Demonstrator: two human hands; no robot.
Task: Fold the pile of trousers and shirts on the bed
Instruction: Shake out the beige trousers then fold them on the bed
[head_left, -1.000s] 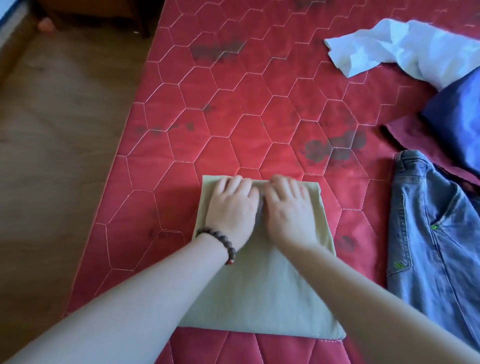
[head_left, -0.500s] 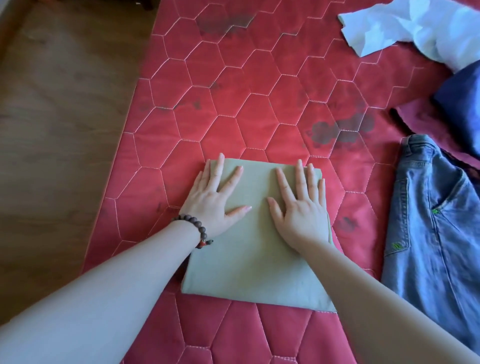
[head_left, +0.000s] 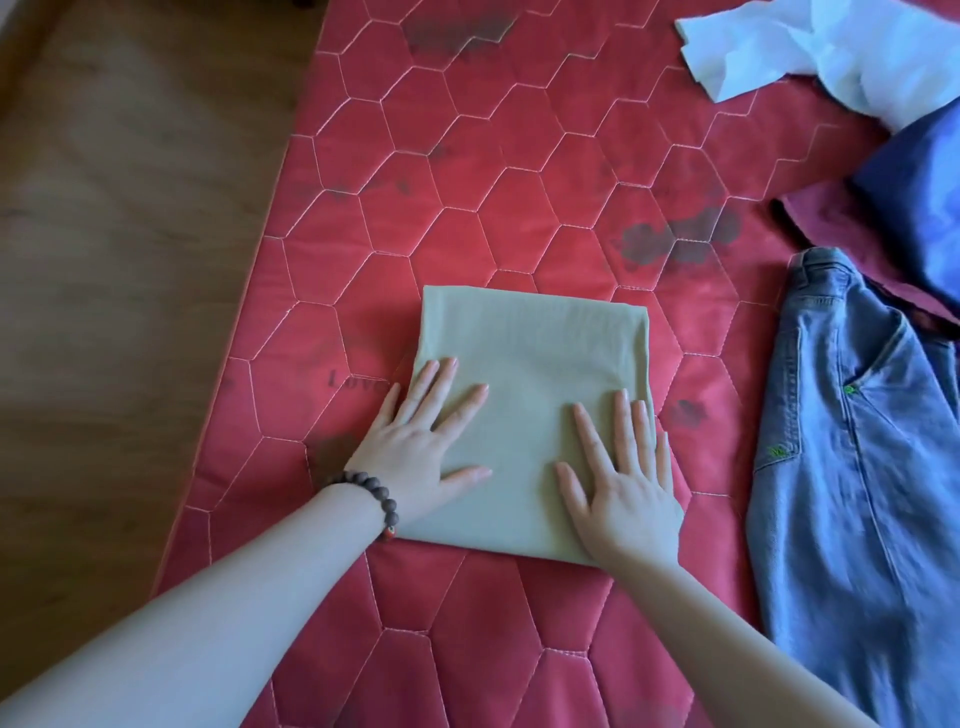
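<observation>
A pale green garment (head_left: 535, 364), folded into a neat rectangle, lies on the red quilted bed (head_left: 467, 171). My left hand (head_left: 421, 447), with a bead bracelet on the wrist, rests flat on its left near part, fingers spread. My right hand (head_left: 623, 483) lies flat on its right near part, fingers apart. Neither hand grips the cloth. To the right, blue jeans (head_left: 857, 467) lie unfolded. Beyond them are a dark blue garment (head_left: 919, 192), a maroon garment (head_left: 826, 213) under it, and a crumpled white shirt (head_left: 831, 47) at the far right.
The bed's left edge runs diagonally along a brown wooden floor (head_left: 119, 260). Dark printed marks dot the red cover. Bare bed surface stretches beyond and to the left of the green garment.
My hands went from bunched at the garment's far edge to flat and spread, then slid toward me along the cloth. The folded piece looks smoother.
</observation>
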